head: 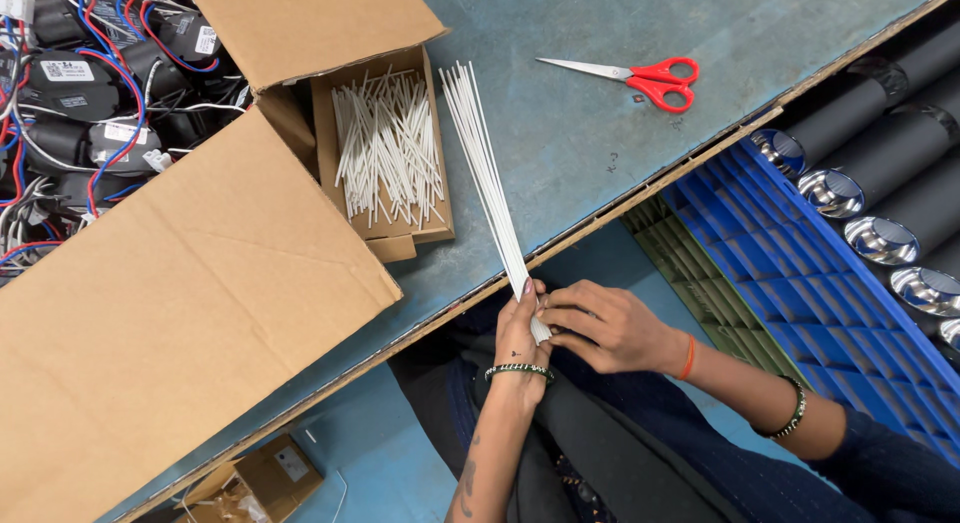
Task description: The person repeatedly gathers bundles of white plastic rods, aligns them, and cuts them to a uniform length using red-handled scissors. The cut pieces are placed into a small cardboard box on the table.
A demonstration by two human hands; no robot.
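— Where is the bundle of white sticks [487, 173]?
— Over the table's [600, 143] near edge, its lower end pinched between left hand [522, 333] and right hand [605, 328].
— Packages?
— A small open cardboard box [385, 153] of sticks beside it; white labels [68, 71] on black parts at the far left corner.

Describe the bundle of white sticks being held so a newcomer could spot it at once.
On the blue-grey table, right of the small cardboard tray of loose white sticks, lies a long bundle of white sticks. Unlike those, it is gathered, gripped by left hand and right hand.
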